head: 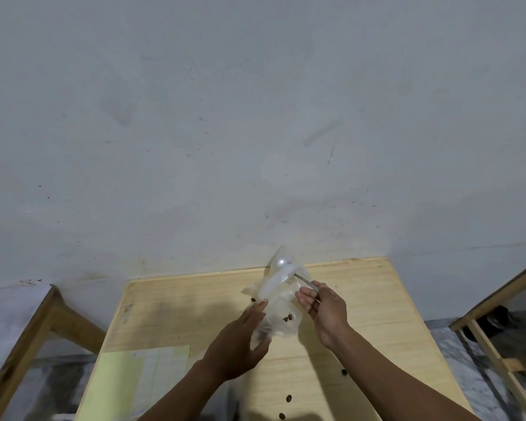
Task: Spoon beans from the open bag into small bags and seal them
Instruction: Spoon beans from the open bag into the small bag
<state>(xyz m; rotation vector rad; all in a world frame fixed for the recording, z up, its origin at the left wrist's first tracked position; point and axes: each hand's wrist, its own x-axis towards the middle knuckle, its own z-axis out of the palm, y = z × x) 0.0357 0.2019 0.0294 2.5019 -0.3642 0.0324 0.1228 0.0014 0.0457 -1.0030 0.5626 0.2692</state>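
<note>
Above the counter [362,302] her left hand [240,344] cups the clear bag [281,308], fingers loosely round it to steady its mouth; the right hand [325,311] pinches the spoon [289,268], grip closed, bowl inside.

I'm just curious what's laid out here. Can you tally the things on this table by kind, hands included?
Hands: 2, the left hand and the right hand
Clear plastic bag: 1, with a few beans inside
Spoon: 1
Loose beans on the table: 4
Pale green sheet: 1
Total: 9
</note>
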